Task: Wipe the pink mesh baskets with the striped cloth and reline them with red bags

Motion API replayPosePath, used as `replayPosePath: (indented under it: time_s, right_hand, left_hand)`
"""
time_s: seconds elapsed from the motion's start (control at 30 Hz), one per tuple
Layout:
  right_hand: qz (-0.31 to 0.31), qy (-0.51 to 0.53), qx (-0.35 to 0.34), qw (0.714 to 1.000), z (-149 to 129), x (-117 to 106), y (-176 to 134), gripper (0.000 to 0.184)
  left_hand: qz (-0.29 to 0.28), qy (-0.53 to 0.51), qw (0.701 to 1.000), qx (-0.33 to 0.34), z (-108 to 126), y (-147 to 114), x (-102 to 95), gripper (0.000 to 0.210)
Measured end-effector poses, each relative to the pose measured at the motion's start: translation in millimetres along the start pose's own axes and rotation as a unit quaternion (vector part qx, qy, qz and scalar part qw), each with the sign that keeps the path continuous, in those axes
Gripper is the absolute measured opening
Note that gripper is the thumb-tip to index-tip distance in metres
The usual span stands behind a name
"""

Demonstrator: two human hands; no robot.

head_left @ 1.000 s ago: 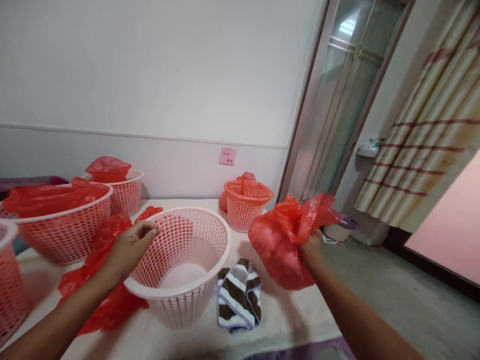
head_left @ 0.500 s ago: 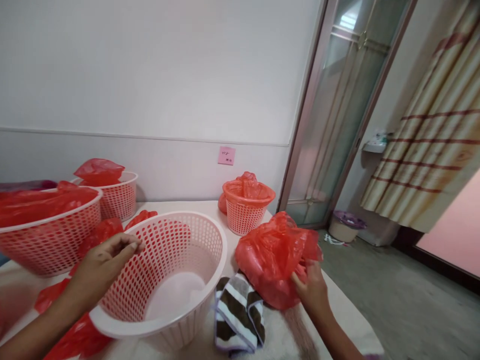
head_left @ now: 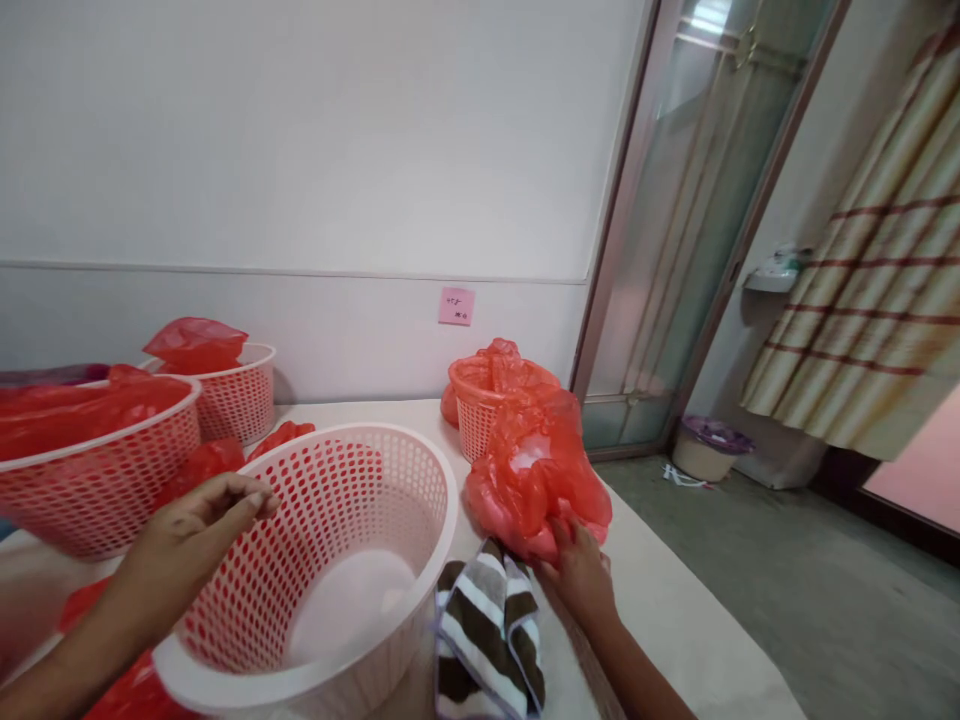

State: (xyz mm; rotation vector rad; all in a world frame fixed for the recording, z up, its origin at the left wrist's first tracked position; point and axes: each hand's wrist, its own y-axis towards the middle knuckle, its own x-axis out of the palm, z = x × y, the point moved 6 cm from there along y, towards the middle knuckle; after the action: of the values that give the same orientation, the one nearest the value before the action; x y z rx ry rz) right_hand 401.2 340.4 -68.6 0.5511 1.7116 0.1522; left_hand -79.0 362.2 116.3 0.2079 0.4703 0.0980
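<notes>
A large pale pink plastic basket (head_left: 375, 620) stands in front of me with nothing in it. Over its left rim is my left hand (head_left: 214, 515), thumb and fingers drawn together, with nothing seen between them. My right hand (head_left: 581, 575) grips the near side of a red plastic bag (head_left: 532, 470); the fingertips are partly hidden in its folds. Whatever fills the bag does not show clearly. Between the basket and my right hand lies a brown-and-white striped cloth (head_left: 487, 635).
Behind the bag, an orange-pink basket (head_left: 472, 425) holds red plastic. Two more baskets, one nearer (head_left: 105, 490) and one farther (head_left: 244, 395), hold red bags at left. Other red bags (head_left: 142, 690) lie around the big basket. A pink note (head_left: 456, 306) is on the wall.
The red bag has shifted slightly left and back, its top now standing up before the orange-pink basket. My right hand has moved left to the bag's lower front. My left hand has barely moved.
</notes>
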Motion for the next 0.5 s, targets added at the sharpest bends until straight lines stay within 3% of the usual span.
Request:
replayPosePath:
  time_s: [0.23,0.5]
  right_hand:
    - [-0.004,0.032,-0.013,0.999,10.6,26.5,27.9,0.066]
    - [0.006,0.094,-0.008,0.996,21.1,34.4,44.0,0.073]
  left_hand:
    - [0.007,-0.001,1.000,-0.015,-2.0,1.5,3.3,0.037]
    - [0.012,0.008,1.000,-0.008,-0.6,0.6,3.3,0.037]
